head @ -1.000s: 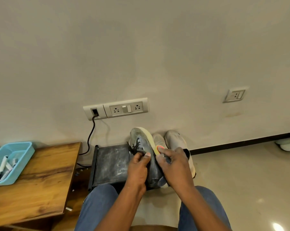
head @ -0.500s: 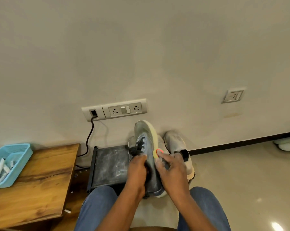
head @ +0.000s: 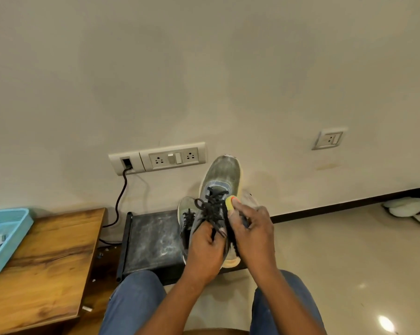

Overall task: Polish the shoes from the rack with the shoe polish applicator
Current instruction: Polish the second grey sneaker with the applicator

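Head view: right hand (head: 252, 234) curls its fingers round a yellow, orange-tipped applicator (head: 231, 202), pressing its rounded end to the side of a grey mesh sneaker (head: 219, 187). Left hand (head: 205, 247) grips the sneaker's heel end from below, toe pointing up toward the wall, black laces loose. Behind sits a second sneaker (head: 186, 213) on a scuffed black rack (head: 151, 240).

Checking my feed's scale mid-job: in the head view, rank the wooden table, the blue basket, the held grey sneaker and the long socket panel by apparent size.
1. wooden table, though cut off by the frame
2. grey sneaker, raised nearer the camera, so flattered
3. long socket panel and blue basket: too alike to rank; the basket is cropped
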